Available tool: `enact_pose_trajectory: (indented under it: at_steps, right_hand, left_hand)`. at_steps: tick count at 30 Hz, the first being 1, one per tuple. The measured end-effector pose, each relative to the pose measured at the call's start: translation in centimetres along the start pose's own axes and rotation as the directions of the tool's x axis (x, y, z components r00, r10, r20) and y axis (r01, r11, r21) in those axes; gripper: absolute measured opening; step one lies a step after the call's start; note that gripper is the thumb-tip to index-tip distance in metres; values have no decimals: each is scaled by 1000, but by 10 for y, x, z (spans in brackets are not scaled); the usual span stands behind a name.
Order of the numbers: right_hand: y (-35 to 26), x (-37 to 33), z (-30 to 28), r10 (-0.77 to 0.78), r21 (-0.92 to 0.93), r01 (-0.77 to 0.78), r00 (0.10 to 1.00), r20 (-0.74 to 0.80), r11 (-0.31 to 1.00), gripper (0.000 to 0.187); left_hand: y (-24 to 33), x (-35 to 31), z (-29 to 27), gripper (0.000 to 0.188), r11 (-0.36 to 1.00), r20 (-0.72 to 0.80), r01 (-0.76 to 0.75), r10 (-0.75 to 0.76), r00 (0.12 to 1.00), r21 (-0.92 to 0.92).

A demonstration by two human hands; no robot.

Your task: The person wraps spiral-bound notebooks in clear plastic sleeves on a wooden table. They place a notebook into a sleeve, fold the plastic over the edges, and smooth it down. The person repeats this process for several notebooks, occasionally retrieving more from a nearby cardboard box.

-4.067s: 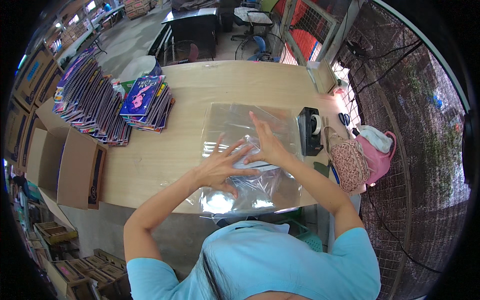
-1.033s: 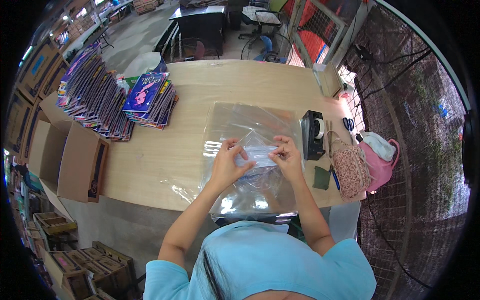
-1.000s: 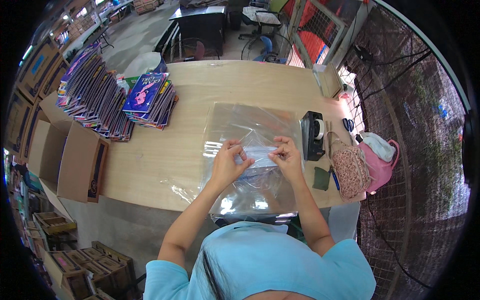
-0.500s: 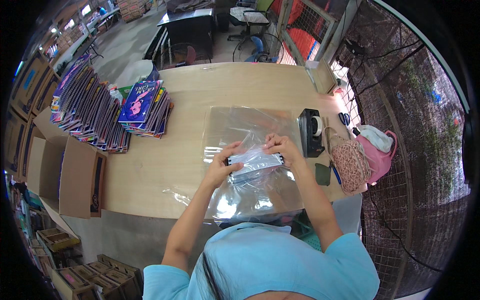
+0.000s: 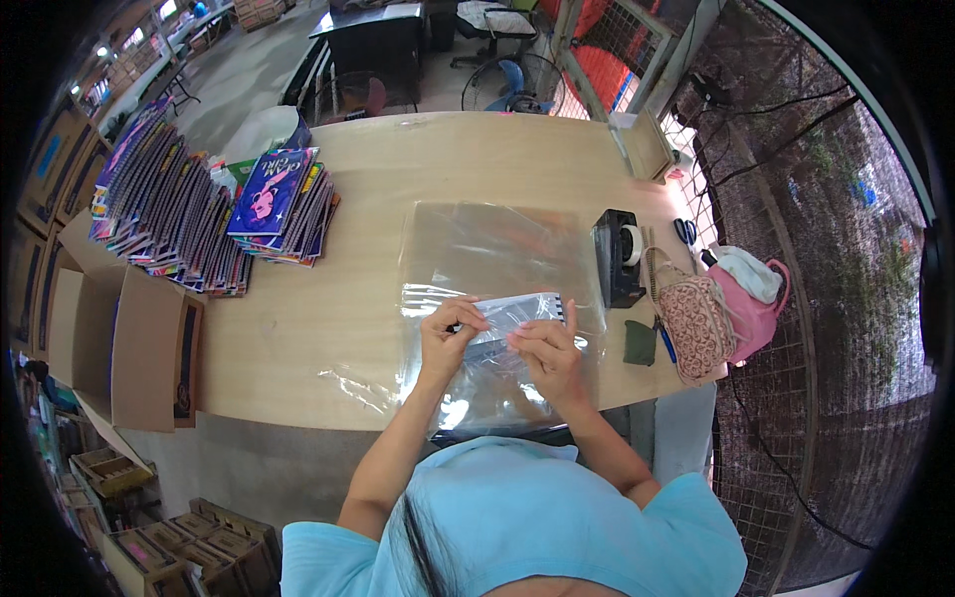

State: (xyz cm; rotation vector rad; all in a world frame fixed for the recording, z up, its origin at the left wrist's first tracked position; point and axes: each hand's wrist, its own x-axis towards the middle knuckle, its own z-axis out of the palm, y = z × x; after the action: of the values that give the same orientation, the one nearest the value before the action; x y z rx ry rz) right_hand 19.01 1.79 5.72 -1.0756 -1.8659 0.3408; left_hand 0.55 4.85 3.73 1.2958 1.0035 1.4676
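Note:
A small flat white packet (image 5: 519,310) with black-striped ends and a glossy clear surface is held between my hands. My left hand (image 5: 448,333) has its fingers closed on the packet's left end. At the lower right edge, my right hand (image 5: 550,355) pinches the packet with its fingertips, one finger pointing up past the striped end. Beneath them lies a stack of clear plastic sheets or bags (image 5: 487,239) spread on the table. What exactly is inside the packet cannot be made out.
Spiral notebooks (image 5: 269,199) stand in stacks at the far left of the wooden table (image 5: 448,159), beside an open cardboard box (image 5: 149,348). On the right are a black tape dispenser (image 5: 619,261), scissors (image 5: 684,231), a dark green pouch-like piece (image 5: 640,343), a patterned bag (image 5: 689,323) and a pink bag (image 5: 758,313).
My right hand has come down and nearer, from the packet's upper edge to its lower edge. The loose clear film that rose over the packet now lies flatter, and the packet's right end tilts up.

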Motion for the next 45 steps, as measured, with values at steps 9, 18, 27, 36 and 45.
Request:
enact_pose_trajectory:
  at_steps: [9, 18, 27, 36, 45]
  right_hand:
    - [36, -41, 6, -357, -344, 365, 930, 89, 865, 38]
    - [76, 22, -68, 54, -127, -100, 945, -322, 987, 34]
    - [262, 13, -132, 926, 426, -848, 373, 54, 316, 15]
    - [250, -66, -86, 971, 892, -423, 96, 221, -161, 18]
    - [38, -31, -8, 682, 770, -494, 723, 107, 403, 15]
  left_hand:
    - [38, 53, -23, 66, 947, 564, 287, -317, 762, 144]
    - [68, 70, 14, 61, 540, 618, -388, -350, 704, 747]
    - [62, 79, 16, 61, 553, 612, -377, -332, 718, 743]
    - [60, 79, 13, 62, 563, 624, -376, -347, 700, 736]
    - [57, 79, 7, 64, 526, 623, -402, -355, 697, 750]
